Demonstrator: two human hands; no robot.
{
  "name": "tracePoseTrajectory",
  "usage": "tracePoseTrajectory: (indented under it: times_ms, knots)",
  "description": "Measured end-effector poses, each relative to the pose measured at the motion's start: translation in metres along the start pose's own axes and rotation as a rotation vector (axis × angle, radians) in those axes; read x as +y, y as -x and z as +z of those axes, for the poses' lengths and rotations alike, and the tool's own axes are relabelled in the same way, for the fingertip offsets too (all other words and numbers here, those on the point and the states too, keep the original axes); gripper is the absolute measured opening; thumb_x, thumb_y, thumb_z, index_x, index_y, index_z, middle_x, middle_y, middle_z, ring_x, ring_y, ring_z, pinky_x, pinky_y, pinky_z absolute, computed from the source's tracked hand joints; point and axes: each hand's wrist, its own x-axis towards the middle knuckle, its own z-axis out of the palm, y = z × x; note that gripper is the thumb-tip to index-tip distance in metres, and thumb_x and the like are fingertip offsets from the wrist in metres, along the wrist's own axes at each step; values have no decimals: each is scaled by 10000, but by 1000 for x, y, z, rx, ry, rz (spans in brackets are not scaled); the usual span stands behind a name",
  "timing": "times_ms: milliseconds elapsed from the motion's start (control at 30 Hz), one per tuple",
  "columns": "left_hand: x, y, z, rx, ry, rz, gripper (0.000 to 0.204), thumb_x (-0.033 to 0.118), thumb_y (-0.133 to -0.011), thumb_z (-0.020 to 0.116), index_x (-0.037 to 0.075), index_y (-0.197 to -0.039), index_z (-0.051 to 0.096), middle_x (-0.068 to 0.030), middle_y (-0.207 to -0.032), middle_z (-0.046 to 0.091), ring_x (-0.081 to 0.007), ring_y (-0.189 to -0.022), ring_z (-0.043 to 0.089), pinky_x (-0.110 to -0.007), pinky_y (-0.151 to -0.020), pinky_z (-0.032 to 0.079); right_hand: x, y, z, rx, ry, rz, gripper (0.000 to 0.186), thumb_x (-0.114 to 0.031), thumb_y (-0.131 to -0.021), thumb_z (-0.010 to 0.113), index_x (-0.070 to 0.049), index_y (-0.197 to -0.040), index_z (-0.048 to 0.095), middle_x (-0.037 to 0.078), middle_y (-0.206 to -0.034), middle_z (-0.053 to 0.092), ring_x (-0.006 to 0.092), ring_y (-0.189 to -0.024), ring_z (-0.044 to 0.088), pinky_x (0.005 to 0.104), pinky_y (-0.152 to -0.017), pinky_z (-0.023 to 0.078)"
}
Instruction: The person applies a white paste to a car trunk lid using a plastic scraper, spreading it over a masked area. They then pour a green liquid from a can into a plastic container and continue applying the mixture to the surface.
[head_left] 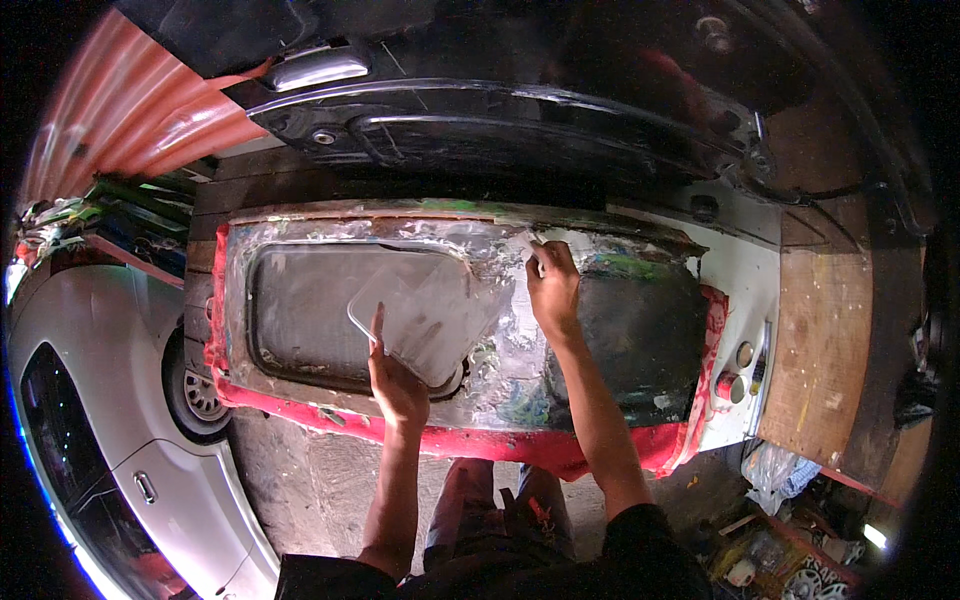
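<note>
My left hand grips a translucent, smeared plastic sheet over the left recess of a weathered metal panel. The panel has two dark recessed sections and is streaked with pale paste and green patches. My right hand is closed on a small pale tool at the panel's upper middle; its shape is mostly hidden by my fingers. The panel lies on a red cloth, whose edges show around it.
A dark car body panel stands beyond. A silver car is at left, below red corrugated sheet. At right are cans on a white board, a wooden board, and clutter below.
</note>
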Motion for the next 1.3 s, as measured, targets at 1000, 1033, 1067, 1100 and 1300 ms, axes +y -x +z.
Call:
tracePoseTrajectory:
  times_ms: [1000,1033,1067,1100,1300]
  knots:
    - [2,-14,-5,-13,33,4,704,461,-998,491,189,-1608,268,-231,-1444,507,-483,-1304,521,-622,-1084,430,-21,6,10,-240,-192,-5,271,74,-812,711,-11,-1069,707,152,-1010,643,311,-884,688,394,-765,557]
    - [2,-15,-5,-22,32,11,707,462,-997,493,189,-1608,268,-231,-1444,509,-481,-1303,523,-621,-1084,431,-20,6,8,-225,-212,7,277,74,-811,714,-22,-1071,711,143,-1000,644,301,-874,691,387,-755,558]
    - [3,-14,-5,-17,36,13,708,463,-996,494,189,-1608,268,-232,-1446,507,-480,-1301,525,-619,-1083,433,-20,4,5,-210,-233,18,283,74,-810,716,-32,-1072,715,135,-991,646,290,-865,694,380,-745,559]
    - [3,-13,-4,-12,39,15,710,463,-995,496,188,-1608,267,-233,-1449,506,-479,-1299,528,-617,-1082,435,-23,-1,-1,-85,-227,-27,288,71,-817,715,-55,-1076,721,120,-968,646,272,-861,697,372,-738,556]
    - [4,-11,-5,2,24,18,731,471,-985,515,185,-1608,262,-245,-1465,491,-483,-1289,536,-614,-1086,433,-7,-7,8,-144,-33,-68,236,63,-821,695,0,-1047,703,164,-1008,629,330,-891,656,408,-779,544]
